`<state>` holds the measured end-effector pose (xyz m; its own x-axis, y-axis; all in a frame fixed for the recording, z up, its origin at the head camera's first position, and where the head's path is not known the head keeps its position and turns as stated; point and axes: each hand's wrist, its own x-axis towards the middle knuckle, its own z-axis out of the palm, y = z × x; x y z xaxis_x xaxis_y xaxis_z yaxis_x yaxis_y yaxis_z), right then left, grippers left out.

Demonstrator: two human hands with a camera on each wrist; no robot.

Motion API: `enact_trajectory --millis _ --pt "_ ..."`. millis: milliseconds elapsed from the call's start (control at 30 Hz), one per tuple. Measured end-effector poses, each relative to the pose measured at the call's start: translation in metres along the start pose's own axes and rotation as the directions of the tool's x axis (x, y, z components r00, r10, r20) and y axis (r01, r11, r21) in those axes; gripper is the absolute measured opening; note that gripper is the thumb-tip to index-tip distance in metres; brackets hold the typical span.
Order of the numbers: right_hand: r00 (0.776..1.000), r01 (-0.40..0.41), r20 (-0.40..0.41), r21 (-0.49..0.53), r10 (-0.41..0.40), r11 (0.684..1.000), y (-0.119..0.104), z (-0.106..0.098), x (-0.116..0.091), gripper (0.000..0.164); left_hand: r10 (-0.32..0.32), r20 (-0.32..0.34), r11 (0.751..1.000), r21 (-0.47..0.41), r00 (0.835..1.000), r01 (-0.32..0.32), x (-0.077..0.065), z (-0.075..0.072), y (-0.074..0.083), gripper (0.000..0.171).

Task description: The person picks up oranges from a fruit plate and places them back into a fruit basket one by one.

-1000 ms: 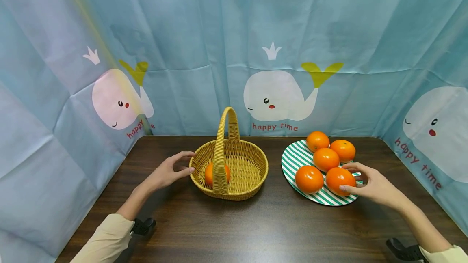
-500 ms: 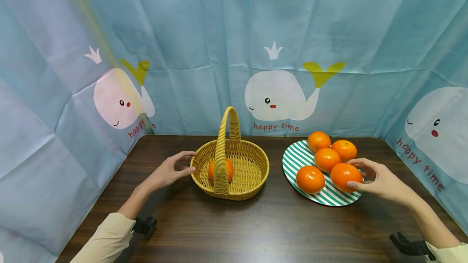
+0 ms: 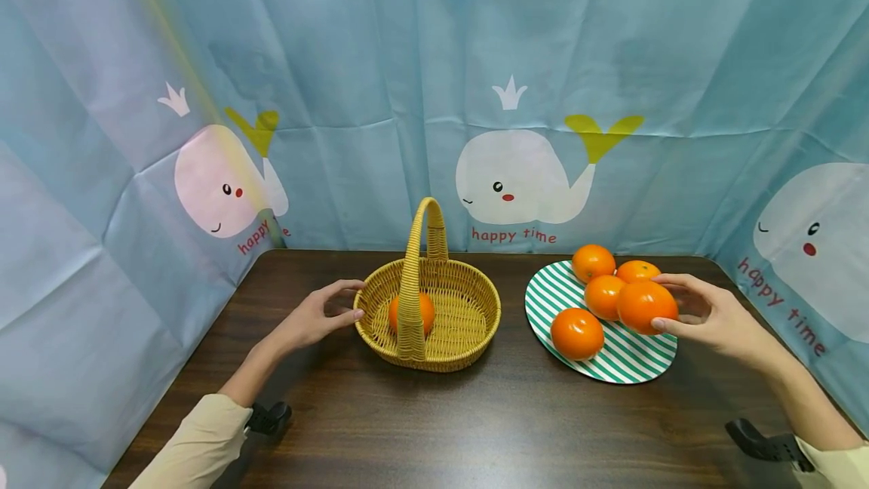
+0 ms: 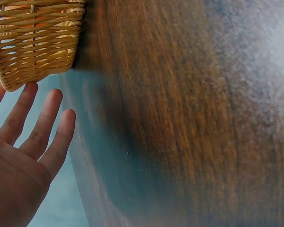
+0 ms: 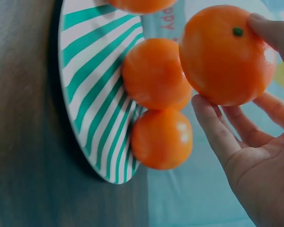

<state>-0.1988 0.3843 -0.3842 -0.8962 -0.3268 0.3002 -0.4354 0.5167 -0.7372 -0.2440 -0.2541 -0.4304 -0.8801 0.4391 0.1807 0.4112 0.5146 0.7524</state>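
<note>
My right hand (image 3: 723, 323) holds an orange (image 3: 647, 307) between thumb and fingers, raised above the striped plate (image 3: 638, 357). A green stem spot shows on this orange (image 5: 227, 54) in the right wrist view. On the left, my left hand (image 3: 315, 318) touches the outer rim of a yellow wicker basket (image 3: 462, 357) with thumb and fingertips. In the left wrist view its fingers (image 4: 45, 118) are spread and fairly straight against the basket wall (image 4: 38, 47). One orange (image 3: 425, 312) lies inside the basket, partly hidden by the handle.
Several oranges lie on the green-and-white plate, one orange (image 3: 577, 334) at the front and another orange (image 3: 594, 262) at the back. A dark wooden table (image 3: 475, 429) carries everything. Behind it hangs a blue curtain (image 3: 366, 172) printed with whales. The basket's tall handle (image 3: 410, 270) arches over its middle.
My right hand has lifted the orange off the plate's right side, moving it up and slightly right. The orange in the basket has shifted slightly right. My left hand stays at the rim.
</note>
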Motion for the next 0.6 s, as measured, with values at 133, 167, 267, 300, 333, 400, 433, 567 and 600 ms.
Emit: enact_trajectory --millis 133,167,267,300,333,400,433,567,600 --pt "1.0 0.026 -0.013 0.014 -0.026 1.0 -0.003 0.002 0.008 0.059 -0.004 0.0 1.0 -0.022 1.0 0.004 0.0 0.0 0.0 0.052" --pt "0.999 0.035 -0.014 0.013 -0.035 0.999 -0.004 0.002 0.01 0.06 -0.001 -0.001 1.0 -0.025 1.0 0.001 0.001 0.0 -0.001 0.052" --pt "0.998 0.061 -0.005 0.03 -0.06 0.998 -0.005 0.004 0.016 0.061 0.003 -0.001 0.999 -0.04 1.0 -0.003 0.001 0.0 0.001 0.052" --pt "0.997 0.071 0.001 0.037 -0.071 0.997 -0.006 0.005 0.018 0.062 0.005 -0.001 0.999 -0.038 1.0 -0.005 0.001 0.0 0.001 0.052" --pt "0.997 0.078 0.006 0.047 -0.078 0.996 -0.007 0.007 0.02 0.062 0.004 0.0 0.999 -0.037 1.0 -0.004 0.001 0.0 0.001 0.052" --pt "0.996 0.084 0.016 0.058 -0.085 0.995 -0.01 0.009 0.024 0.062 0.002 0.0 0.999 -0.034 1.0 -0.002 0.001 0.0 0.001 0.052" --pt "0.996 0.085 0.021 0.056 -0.086 0.995 -0.012 0.011 0.025 0.062 0.004 0.0 1.0 -0.031 1.0 -0.004 0.001 0.0 0.001 0.052" --pt "0.998 0.067 0.018 0.052 -0.068 0.996 -0.022 0.016 0.033 0.062 0.005 0.001 1.0 -0.026 1.0 -0.005 0.001 -0.001 0.0 0.052" --pt "0.998 0.063 0.017 0.057 -0.064 0.996 -0.025 0.017 0.035 0.062 0.003 0.001 1.0 -0.029 1.0 -0.003 0.001 -0.001 0.001 0.052"
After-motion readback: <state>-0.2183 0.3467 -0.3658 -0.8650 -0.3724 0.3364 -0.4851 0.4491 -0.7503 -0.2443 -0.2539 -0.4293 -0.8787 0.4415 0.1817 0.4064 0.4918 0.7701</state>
